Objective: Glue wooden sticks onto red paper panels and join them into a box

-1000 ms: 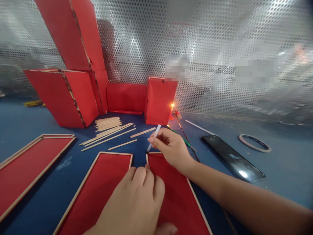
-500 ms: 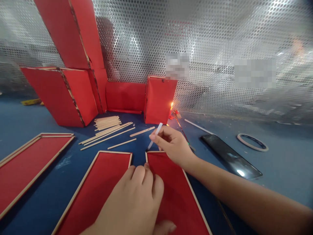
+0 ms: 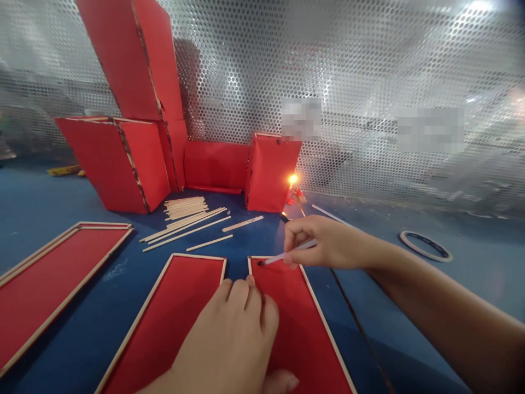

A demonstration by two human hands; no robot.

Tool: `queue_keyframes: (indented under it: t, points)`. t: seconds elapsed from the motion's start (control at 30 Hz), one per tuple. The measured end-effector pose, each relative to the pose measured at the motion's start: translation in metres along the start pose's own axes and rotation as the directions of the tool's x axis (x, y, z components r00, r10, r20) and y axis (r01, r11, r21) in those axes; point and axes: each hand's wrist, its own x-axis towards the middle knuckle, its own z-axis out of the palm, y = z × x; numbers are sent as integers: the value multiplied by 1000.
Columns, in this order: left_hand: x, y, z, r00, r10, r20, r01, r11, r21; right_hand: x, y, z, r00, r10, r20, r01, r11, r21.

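Red panels [image 3: 180, 295], three, all cut off, one translucent stick [image 3: 275, 258] pinched in my right hand [image 3: 332, 241], tip over the rightmost panel [image 3: 301, 328], my left hand [image 3: 229, 328] partly hiding two, its grip I cannot tell.

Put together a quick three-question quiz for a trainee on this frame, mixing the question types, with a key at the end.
1. True or false: the right hand holds a white stick whose dark tip shows against a red panel.
2. Which of these lies farther right in the view than the right hand? A) the wooden sticks; B) the pale ring; C) the yellow object
3. Fill in: the flame shows at the right edge of a red ____.

Key: 1. True. 2. B. 3. box.
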Motion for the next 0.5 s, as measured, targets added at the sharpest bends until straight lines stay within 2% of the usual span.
queue_keyframes:
  t: [0.23, 0.4, 0.5]
  points:
    - [1, -4, 1, 1000, 4, -21, -3, 1000, 7, 7, 11, -3, 999, 18, 36, -24, 980, 197]
    - [0, -4, 2, 1000, 11, -25, -11, 1000, -11, 9, 15, -8, 996, -55, 63, 59, 996, -64]
    - [0, -4, 3, 1000, 12, -16, -12, 1000, -15, 8, 10, -5, 993, -39, 108, 55, 987, -154]
